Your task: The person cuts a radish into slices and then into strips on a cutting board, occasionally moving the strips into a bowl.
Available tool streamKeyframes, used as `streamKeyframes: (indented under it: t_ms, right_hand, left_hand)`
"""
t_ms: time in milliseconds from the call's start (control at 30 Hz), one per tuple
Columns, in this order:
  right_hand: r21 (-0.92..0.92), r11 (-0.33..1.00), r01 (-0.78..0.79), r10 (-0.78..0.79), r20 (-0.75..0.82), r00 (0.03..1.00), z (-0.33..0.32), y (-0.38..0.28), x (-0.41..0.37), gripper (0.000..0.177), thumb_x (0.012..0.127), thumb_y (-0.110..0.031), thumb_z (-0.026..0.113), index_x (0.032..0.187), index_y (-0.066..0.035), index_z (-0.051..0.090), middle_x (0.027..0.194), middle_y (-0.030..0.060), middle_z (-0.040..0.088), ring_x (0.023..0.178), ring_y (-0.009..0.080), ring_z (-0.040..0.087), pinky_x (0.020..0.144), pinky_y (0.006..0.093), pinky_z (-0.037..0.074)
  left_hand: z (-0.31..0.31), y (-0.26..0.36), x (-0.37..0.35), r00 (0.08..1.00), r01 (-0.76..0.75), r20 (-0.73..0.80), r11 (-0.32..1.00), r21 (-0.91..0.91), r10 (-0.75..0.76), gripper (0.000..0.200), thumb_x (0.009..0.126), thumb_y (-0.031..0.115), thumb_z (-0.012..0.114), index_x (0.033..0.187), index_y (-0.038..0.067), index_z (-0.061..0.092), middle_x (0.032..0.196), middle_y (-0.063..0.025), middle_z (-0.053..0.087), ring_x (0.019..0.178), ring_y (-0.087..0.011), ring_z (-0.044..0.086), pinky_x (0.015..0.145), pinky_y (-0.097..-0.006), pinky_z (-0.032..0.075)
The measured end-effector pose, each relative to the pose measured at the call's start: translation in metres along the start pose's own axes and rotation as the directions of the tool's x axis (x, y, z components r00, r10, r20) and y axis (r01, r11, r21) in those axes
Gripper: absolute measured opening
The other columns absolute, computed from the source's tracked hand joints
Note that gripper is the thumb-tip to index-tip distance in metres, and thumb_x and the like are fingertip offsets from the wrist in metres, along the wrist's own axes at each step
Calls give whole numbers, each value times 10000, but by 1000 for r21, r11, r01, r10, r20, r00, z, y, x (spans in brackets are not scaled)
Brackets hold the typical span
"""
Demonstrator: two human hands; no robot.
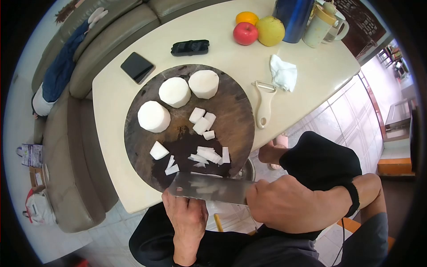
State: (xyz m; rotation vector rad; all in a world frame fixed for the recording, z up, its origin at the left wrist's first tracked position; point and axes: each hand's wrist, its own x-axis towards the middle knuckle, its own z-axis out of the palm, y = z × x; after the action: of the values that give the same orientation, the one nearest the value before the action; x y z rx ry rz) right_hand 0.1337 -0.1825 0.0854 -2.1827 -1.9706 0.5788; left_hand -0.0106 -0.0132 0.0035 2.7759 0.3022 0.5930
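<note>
My right hand (289, 202) is closed around the handle of a cleaver (209, 188), whose broad blade lies across the near edge of a round wooden cutting board (235, 107). At the blade's far end is my left hand (189, 218), fingers bent and close together; the blade hides their tips and whatever they hold. A thin white slice (207, 175) shows just beyond the blade. Three thick peeled rounds of what looks like white radish (154, 116) stand on the board's far side. Smaller chunks (202, 124), a wedge (159, 150) and cut strips (209, 155) lie nearer.
A peeler (265, 104) and a crumpled tissue (283, 73) lie right of the board. Beyond it are a phone (137, 67), a black case (190, 47), an apple (245, 34), other fruit and a blue flask (291, 20). A metal bowl (249, 171) shows below the table edge.
</note>
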Motion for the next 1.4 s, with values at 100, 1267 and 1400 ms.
streamKeyframes:
  t_ms: [100,1267,1400]
  right_hand:
    - [-16,1000,17,-17,-7,1000,0,5,2,228,652,-76,654,803,52,540,636,110,543,491,236,578,392,344,411]
    - [571,812,-124,169,-27,985,-4,18,-13,208,892,-131,576,855,72,598,682,250,606,653,416,614,594,452,482]
    - [701,682,-208,183,112,977,-12,12,-10,214,903,-132,571,830,66,603,640,219,578,618,355,615,575,411,476]
  left_hand:
    - [3,-4,-5,1000,-3,-10,1000,31,3,243,617,-44,704,856,-18,671,1012,-129,593,964,-325,564,791,-433,425]
    - [-7,-8,-6,791,342,-33,485,-805,-612,327,953,71,601,1261,-38,573,1080,-79,659,927,-139,641,841,-288,527]
    - [-19,-3,5,731,296,324,-149,-944,-601,465,959,92,593,1387,-14,444,1102,-97,645,980,-142,630,876,-300,525]
